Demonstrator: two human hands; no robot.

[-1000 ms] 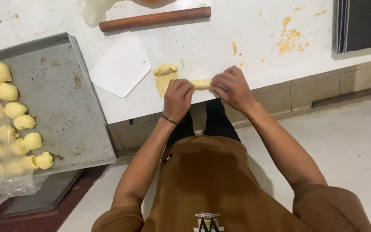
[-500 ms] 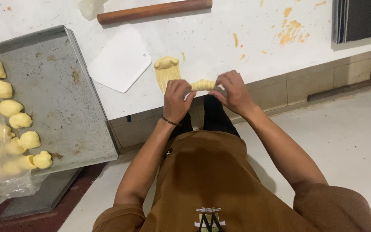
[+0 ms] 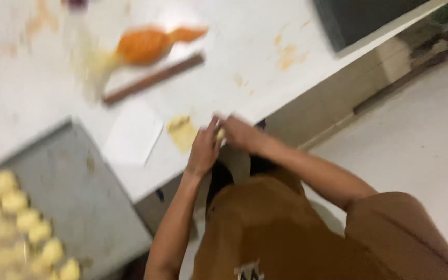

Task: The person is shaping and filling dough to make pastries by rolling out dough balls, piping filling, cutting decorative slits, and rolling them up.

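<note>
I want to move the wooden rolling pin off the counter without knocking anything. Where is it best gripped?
Grip the rolling pin near its middle, coming down from above with fingers across its width. It lies flat and slanted on the white counter, so the top and long sides are exposed. An orange bag sits close behind it, so close the fingers from the nearer, open side.

Even, fairly bright indoor light; heavy motion blur smears the whole frame, worst far left; shadows soft, no glare.

White bench (image 3: 37, 88) at work
On it lie a grey tray (image 3: 79, 192), white scraper (image 3: 133, 132), rolling pin (image 3: 154, 79), and flattened dough (image 3: 181, 132).
</note>
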